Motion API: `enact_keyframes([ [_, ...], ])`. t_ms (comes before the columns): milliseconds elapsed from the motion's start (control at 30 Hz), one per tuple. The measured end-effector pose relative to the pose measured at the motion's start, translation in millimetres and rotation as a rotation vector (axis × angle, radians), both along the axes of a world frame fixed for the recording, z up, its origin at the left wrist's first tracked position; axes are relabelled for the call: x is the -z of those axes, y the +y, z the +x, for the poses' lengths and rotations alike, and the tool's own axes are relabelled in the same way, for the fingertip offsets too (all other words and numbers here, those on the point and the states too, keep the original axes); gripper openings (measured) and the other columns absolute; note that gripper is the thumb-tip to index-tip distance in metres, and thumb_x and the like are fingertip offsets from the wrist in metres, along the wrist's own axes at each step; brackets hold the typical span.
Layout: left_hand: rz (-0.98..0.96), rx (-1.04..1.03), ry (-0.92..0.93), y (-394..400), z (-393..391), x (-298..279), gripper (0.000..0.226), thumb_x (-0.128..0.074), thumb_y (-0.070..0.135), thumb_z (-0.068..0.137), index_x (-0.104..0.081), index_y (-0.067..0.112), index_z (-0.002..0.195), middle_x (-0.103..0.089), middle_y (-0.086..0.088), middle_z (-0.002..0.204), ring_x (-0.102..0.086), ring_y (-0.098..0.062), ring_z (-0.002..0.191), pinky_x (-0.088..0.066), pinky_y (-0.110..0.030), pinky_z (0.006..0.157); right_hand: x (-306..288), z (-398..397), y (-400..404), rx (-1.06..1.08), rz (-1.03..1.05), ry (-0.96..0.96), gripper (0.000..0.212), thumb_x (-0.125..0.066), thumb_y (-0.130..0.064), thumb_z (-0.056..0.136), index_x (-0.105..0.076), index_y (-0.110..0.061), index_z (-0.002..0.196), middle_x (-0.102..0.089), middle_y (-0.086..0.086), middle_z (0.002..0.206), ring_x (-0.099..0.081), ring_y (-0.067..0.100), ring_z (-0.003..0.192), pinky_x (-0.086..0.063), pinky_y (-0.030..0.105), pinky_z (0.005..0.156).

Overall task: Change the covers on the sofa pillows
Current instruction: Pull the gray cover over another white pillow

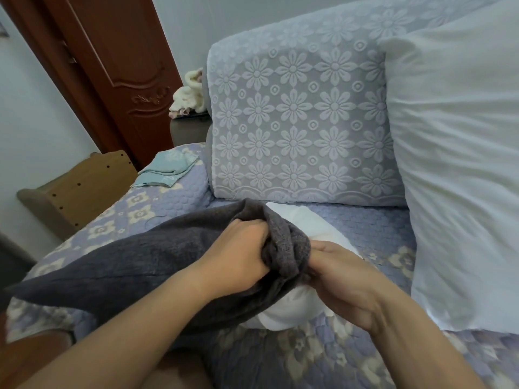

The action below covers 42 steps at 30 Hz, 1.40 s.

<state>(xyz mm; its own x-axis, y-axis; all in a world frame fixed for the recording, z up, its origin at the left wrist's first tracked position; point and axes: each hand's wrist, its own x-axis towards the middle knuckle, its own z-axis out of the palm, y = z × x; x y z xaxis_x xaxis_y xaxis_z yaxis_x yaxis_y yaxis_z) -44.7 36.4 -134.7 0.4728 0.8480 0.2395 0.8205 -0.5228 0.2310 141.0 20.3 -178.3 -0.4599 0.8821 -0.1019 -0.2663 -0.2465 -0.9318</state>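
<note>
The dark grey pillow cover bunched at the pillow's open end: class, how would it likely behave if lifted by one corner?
The dark grey pillow cover would probably droop: it folds where the left hand and right hand grip it. Its fuzzy surface suggests little slipping. It likely weighs little; the white pillow inside gives the bulk.

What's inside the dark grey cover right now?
A white pillow sticks out of the grey cover where both hands grip its opening. How far in it reaches is hidden.

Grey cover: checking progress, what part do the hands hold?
Both the left hand and right hand grip the grey cover at its bunched open edge.
</note>
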Motion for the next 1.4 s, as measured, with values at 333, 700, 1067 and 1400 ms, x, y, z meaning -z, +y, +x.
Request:
enact_keyframes([
  [333,-0.269,0.01,-0.289,2.3,-13.5,-0.7,0.048,-0.085,0.017,0.077,-0.038,0.02,0.066,-0.044,0.014,0.066,-0.043,-0.001,0.065,-0.036,-0.022,0.061,2.9,18.3,12.8,-0.07,-0.153,0.144,0.049,-0.065,-0.011,0.085,-0.058,0.011,0.128,-0.052,0.033,0.138,-0.053,0.038,0.122,-0.032,0.047,0.117],
  [700,-0.307,0.04,-0.251,-1.2,-17.2,-7.1,0.044,-0.085,0.022,0.078,-0.044,0.008,0.069,-0.053,-0.006,0.076,-0.048,-0.007,0.069,-0.04,-0.025,0.064,4.9,15.4,11.7,-0.253,-0.133,0.286,0.055,-0.073,-0.023,0.083,-0.061,0.006,0.129,-0.058,0.03,0.134,-0.057,0.036,0.119,-0.042,0.047,0.11],
  [1067,-0.186,0.09,-0.41,-18.9,-15.5,5.9,0.018,-0.06,0.023,0.1,-0.067,0.013,0.113,-0.059,0.007,0.122,-0.056,-0.012,0.121,-0.043,-0.027,0.105,-7.6,16.4,11.2,-0.02,-0.071,0.222,0.026,-0.055,0.006,0.092,-0.056,0.014,0.117,-0.062,0.024,0.095,-0.06,0.031,0.084,-0.062,0.037,0.08],
  [1400,-0.198,-0.014,-0.398,-11.1,-7.8,9.0,0.03,-0.065,0.029,0.097,-0.057,0.027,0.126,-0.063,0.016,0.122,-0.058,-0.003,0.12,-0.049,-0.04,0.103,-5.8,5.8,11.6,0.031,-0.053,0.009,0.009,-0.063,-0.014,0.096,-0.062,-0.006,0.1,-0.052,0.013,0.077,-0.042,0.016,0.057,-0.045,0.025,0.059],
])
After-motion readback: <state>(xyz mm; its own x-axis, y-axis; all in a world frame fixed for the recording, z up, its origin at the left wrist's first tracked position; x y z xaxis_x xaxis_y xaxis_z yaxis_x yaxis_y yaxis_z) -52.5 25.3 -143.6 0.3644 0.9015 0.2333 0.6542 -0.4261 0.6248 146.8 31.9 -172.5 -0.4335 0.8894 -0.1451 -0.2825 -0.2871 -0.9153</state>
